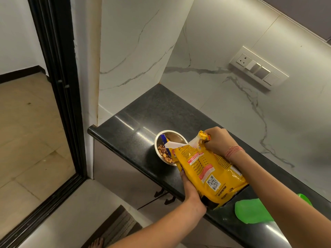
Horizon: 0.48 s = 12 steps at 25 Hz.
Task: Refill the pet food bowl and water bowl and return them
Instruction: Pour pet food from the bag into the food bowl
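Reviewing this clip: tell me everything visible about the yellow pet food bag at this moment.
The glossy yellow plastic pet food bag carries red panels, small print and a QR code. It is tilted, its torn-open mouth lowered over the round steel bowl, which holds brown kibble and stands on the black granite counter. The right hand pinches the bag's top corner; the left hand grips its lower edge. Whether it touches the counter cannot be told.

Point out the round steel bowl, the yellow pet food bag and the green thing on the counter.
Round steel bowl [176, 136], head view, bare inner wall.
Yellow plastic pet food bag [206, 169], head view, printed back panel.
Green plastic object [250, 212], head view, top surface.
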Available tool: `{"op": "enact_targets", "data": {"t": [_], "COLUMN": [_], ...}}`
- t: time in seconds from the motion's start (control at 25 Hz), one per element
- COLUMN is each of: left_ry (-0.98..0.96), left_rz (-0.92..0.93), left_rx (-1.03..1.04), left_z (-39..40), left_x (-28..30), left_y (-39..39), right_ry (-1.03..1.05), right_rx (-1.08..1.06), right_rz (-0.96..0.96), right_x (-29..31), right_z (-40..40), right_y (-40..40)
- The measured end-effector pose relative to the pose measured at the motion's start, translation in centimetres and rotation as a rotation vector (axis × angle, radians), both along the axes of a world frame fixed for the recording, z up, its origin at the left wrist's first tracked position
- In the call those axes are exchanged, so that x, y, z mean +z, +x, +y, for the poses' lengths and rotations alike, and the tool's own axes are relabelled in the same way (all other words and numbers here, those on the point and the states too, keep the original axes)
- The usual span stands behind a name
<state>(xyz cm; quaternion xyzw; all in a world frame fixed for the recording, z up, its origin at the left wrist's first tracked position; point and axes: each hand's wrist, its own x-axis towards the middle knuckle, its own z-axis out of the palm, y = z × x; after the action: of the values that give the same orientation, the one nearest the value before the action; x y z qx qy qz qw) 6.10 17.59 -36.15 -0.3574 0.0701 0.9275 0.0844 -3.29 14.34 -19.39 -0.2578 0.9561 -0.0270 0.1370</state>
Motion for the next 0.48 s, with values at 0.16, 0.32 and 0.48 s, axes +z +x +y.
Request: {"op": "enact_targets", "data": {"t": [0.16,0.32,0.48], "left_ry": [-0.009,-0.017,-0.015], "left_rz": [-0.001,-0.001,-0.008], "left_rx": [-0.020,-0.032,-0.029], "left_z": [0.12,0.28,0.27], "left_x": [0.22,0.25,0.33], "left_y": [0.03,0.01,0.04], "right_ry": [-0.004,-0.011,-0.007], "right_rx": [-0.006,-0.024,-0.014], "right_rz": [0.010,0.017,0.015], "right_x": [0.21,0.40,0.19], "right_z": [0.25,0.57,0.68], "right_y": [0.07,-0.10,-0.03]}}
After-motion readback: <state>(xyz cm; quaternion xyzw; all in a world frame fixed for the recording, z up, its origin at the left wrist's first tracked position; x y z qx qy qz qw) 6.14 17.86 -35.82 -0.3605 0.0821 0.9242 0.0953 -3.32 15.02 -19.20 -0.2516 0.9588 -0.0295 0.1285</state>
